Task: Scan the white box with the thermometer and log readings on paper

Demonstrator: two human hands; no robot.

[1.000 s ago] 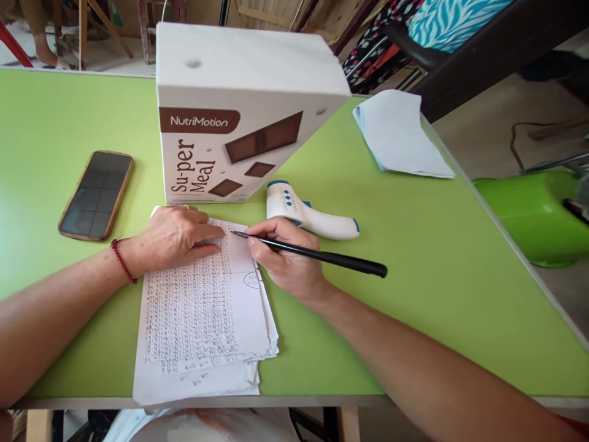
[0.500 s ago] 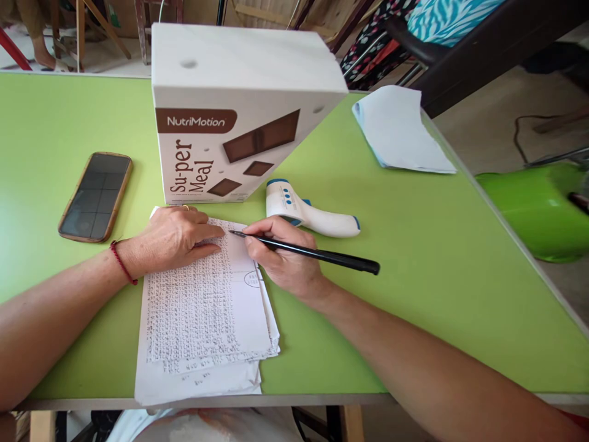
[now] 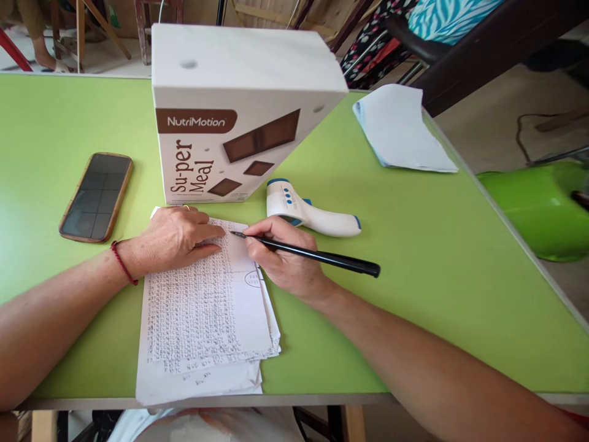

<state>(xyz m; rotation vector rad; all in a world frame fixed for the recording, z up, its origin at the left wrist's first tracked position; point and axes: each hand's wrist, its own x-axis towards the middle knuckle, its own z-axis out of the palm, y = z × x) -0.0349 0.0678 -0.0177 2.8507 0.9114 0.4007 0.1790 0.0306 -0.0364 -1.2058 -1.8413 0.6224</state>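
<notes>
A stack of paper sheets [image 3: 193, 313], the top one covered in dense rows of handwriting, lies at the near edge of the green table [image 3: 414, 294]. My left hand [image 3: 179, 236] rests on its upper part, fingers stretched out and slightly apart, pressing nothing but paper. A black pen [image 3: 322, 256] is pinched in my right hand [image 3: 288, 255]. Its tip points left, at the top right of the writing near my left fingertips; whether it touches the paper I cannot tell. Just beyond my right hand lies a white and blue infrared thermometer [image 3: 317, 215].
A tall white NutriMotion box [image 3: 197, 153] stands right behind the papers. On the left lies a phone [image 3: 96, 196] in a worn case. Folded paper [image 3: 400, 132] sits near the table's right edge. Beyond it are a green bucket [image 3: 534, 209] and chairs; a person's foot [image 3: 46, 61] shows far left.
Hardly anything differs. The whole view has shifted by a few pixels, and both hands, the pen and the papers keep their places.
</notes>
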